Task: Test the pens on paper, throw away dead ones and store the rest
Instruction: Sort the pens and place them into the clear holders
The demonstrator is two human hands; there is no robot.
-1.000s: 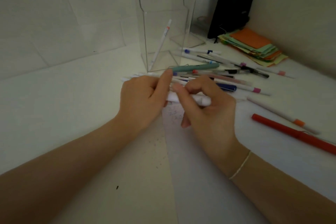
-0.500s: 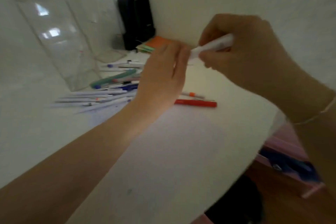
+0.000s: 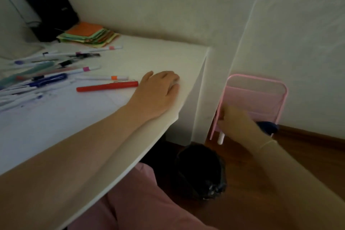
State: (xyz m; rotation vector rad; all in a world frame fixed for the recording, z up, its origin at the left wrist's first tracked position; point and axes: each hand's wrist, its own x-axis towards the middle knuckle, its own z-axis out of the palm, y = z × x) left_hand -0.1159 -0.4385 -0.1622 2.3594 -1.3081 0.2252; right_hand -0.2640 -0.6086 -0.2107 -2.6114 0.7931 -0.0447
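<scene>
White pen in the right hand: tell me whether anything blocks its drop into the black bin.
Nothing visible does. The right hand holds the white pen tip-down beside the desk, above and slightly behind the black bin, with open air between them.

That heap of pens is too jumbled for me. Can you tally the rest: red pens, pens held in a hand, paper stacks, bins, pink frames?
Red pen: 1
White pen held in the right hand: 1
Stack of coloured paper: 1
Black bin: 1
Pink frame: 1
Total: 5
</scene>
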